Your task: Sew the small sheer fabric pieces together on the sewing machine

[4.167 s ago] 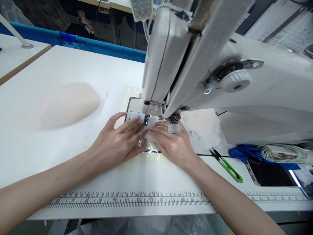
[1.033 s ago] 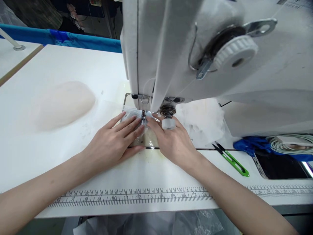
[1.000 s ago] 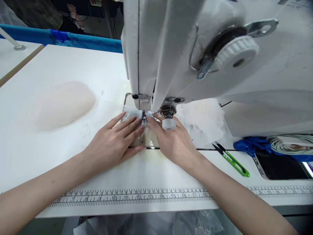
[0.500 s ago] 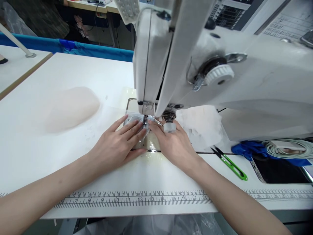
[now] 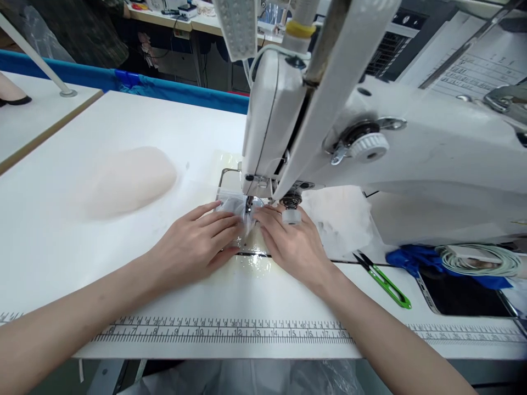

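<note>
A small piece of clear plastic film point(image 5: 231, 204) lies under the presser foot point(image 5: 249, 204) of a white sewing machine point(image 5: 267, 118). My left hand point(image 5: 197, 238) rests palm down to the left of the foot, its fingers stretched flat over the film. On the other side my right hand point(image 5: 291, 238) reaches in, with its fingers extended and the fingertips against the film's right part. The machine's lower knob point(image 5: 291, 215) hides some of the right fingers. Beneath both hands is the shiny bed plate point(image 5: 255, 245).
Green thread snips point(image 5: 387, 285) lie to the right, near a phone point(image 5: 463, 293), a coiled cable point(image 5: 477, 259) and blue cloth point(image 5: 405, 259). A pale fabric piece point(image 5: 337, 216) sits behind my right hand. A printed ruler point(image 5: 230, 331) runs along the front edge. A person's sleeve point(image 5: 88, 33) shows far left.
The view has shifted, so the machine appears further right and more of its top shows. My left fingers have drawn slightly back from the presser foot; more of the plastic film is visible.
</note>
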`<state>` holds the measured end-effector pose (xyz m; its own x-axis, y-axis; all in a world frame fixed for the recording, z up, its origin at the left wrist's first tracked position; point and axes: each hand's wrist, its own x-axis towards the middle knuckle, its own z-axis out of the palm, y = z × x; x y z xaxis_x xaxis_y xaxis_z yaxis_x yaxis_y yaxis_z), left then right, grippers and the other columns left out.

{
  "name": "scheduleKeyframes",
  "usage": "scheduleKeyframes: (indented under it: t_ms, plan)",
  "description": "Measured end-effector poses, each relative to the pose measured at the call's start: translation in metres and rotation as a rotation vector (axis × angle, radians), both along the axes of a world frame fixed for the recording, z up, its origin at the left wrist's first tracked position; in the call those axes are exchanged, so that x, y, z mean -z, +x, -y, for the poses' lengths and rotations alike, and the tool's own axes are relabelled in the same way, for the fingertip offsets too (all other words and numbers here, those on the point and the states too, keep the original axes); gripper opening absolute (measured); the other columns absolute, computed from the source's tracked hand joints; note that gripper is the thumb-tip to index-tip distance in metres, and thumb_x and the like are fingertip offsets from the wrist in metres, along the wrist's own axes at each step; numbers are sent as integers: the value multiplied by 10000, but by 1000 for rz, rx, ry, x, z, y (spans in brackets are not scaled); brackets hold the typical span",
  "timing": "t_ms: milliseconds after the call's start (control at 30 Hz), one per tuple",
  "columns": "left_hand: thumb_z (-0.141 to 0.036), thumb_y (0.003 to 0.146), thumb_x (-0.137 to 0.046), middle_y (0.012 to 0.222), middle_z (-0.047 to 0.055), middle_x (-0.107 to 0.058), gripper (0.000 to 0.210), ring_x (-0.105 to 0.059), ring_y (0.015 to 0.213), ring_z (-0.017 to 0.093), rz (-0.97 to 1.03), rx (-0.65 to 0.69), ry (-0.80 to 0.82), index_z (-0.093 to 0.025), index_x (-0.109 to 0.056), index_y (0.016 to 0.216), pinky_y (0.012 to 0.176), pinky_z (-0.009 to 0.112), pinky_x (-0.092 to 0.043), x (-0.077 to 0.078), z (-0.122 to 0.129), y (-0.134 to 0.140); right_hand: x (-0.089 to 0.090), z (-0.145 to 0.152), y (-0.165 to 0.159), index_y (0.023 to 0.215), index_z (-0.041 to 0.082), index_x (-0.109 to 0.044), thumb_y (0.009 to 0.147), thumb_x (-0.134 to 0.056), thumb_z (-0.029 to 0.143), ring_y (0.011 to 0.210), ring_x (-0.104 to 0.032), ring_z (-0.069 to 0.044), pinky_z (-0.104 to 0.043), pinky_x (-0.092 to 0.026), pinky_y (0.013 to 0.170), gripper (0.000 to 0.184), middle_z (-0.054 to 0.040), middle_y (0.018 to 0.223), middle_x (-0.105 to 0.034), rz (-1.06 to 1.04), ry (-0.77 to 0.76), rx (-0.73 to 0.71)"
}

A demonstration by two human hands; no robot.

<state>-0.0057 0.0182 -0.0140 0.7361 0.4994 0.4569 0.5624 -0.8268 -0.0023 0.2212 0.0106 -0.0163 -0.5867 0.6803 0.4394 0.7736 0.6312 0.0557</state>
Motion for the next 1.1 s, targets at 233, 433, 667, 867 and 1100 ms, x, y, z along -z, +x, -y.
scheduleKeyframes:
  t_ms: [233,433,667,867,1100]
  plan:
    - [-117,936,-519,1032,52,-749,167,-706,963,174,11,50,120,-152,-677,979,1018,373,-525,-1,-3,0,0,1,-11,1041,189,-690,887,-462,15,738,-627,-123,-272,-401,614,325,-4,1007,-748,-30,65,-33]
    - [-270,938,-552,1058,42,-732,170,-687,973,200,45,-35,38,-179,-634,1055,944,379,-546,-10,-4,3,8,-2,-10,927,223,-738,974,-488,185,596,-599,-92,-237,-364,523,258,20,774,-738,-213,6,33]
    - [-456,896,-528,1063,83,-685,337,-638,976,287,-73,-184,-190,-190,-663,1054,807,432,-517,-9,-24,25,8,-7,-9,795,219,-745,934,-579,383,482,-495,-88,-225,-328,489,272,47,547,-611,-518,-183,228]
    - [-409,904,-528,915,83,-704,280,-636,919,291,38,-321,-6,-191,-700,873,858,464,-469,2,-23,39,7,-8,-10,824,231,-741,924,-612,358,553,-575,-84,-213,-354,536,206,58,678,-705,-572,-226,196]
    - [-283,889,-491,846,52,-681,220,-627,843,250,42,-299,-16,-213,-697,856,841,442,-478,5,-22,37,9,-9,-9,860,224,-734,945,-581,408,604,-615,-87,-211,-340,530,254,52,716,-721,-541,-229,160]
